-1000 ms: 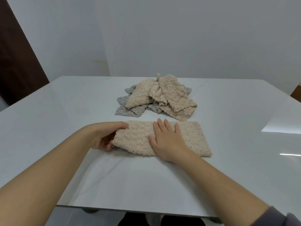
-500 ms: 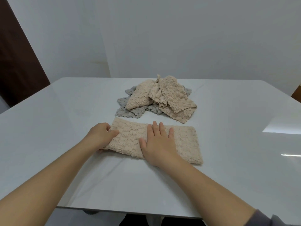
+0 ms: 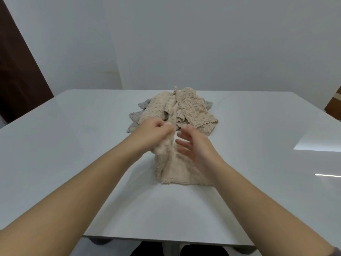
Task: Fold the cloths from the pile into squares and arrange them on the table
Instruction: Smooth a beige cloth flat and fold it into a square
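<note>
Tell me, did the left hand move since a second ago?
Yes. The left hand lifted the end of the beige cloth it grips, swinging it right and up toward the pile, which stayed put.

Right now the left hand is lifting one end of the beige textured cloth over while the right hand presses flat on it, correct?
Not quite. In the head view the right hand hovers open just above the beige textured cloth, not pressing it; the left hand does lift one end over.

Two bare forearms, the left hand (image 3: pixel 153 133) and right hand (image 3: pixel 195 146) without rings, watch or gloves; a narrow edge of grey sleeve (image 3: pixel 336 251) shows on the right arm at the lower right corner
</note>
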